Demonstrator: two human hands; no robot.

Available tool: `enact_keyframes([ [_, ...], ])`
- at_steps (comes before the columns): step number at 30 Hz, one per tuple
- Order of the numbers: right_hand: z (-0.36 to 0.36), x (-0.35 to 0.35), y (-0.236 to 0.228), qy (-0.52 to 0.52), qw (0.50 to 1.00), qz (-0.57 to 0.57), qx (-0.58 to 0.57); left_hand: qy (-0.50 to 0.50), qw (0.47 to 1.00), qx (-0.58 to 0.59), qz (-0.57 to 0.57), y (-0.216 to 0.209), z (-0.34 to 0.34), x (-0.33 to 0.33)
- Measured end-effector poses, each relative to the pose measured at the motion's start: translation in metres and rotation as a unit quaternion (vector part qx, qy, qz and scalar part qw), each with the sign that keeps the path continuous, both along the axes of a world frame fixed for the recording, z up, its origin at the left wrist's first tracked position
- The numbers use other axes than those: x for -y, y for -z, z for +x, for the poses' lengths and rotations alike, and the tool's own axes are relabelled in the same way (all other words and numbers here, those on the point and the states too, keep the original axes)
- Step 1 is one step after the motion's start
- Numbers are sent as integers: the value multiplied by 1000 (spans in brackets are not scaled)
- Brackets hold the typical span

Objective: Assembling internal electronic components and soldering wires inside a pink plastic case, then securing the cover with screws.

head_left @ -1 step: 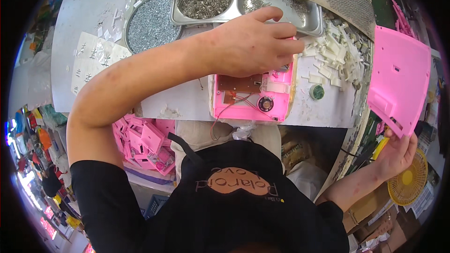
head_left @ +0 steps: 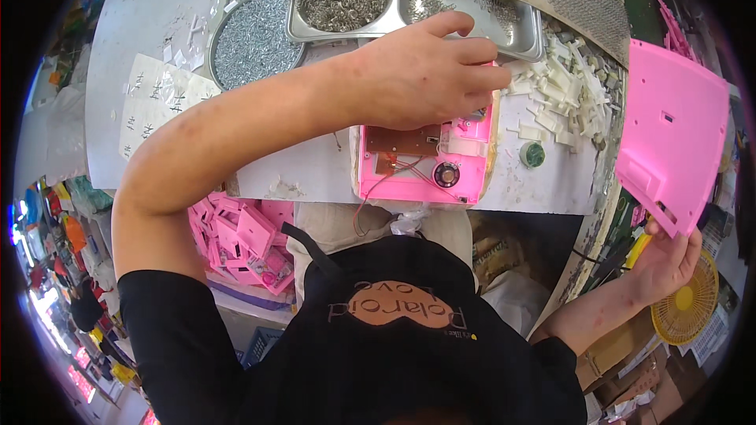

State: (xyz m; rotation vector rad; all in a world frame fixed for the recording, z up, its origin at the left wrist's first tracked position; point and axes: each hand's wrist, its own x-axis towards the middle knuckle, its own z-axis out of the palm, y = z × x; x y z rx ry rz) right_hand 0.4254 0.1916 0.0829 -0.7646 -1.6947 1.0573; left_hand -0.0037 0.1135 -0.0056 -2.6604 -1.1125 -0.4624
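One pink cover (head_left: 673, 138) is pinched at its lower edge in your right hand (head_left: 669, 264), right of frame. Your left hand (head_left: 433, 75) curls, grip too hidden to tell, over the open pink case (head_left: 472, 177) at centre, apparently working inside; next probably calls for steady fingers.

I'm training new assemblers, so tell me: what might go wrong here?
The thin wire trailing over the near edge of the pink housing might snag. The pink panel, held at its lower end by the right hand, might slip. The left hand, close to the loose cream parts, might knock some aside.
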Motion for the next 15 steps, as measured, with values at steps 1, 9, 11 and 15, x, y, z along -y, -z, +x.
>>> enact_keyframes([
  [1, 0, 1, -2, -11, 999, -7, -35, -2, 1000, -3, 8, -2, -1, 1],
  [9, -119, -2, -33, -132, 990, 7, 46, -48, 877, 470, -90, -70, -21, 43],
  [11, -169, -1, -33, -178, 983, 7, 51, -156, 823, 503, -213, -89, -29, 66],
  [15, -204, 4, -15, -280, 958, -35, 56, -279, 725, 547, -312, -104, -50, 94],
])
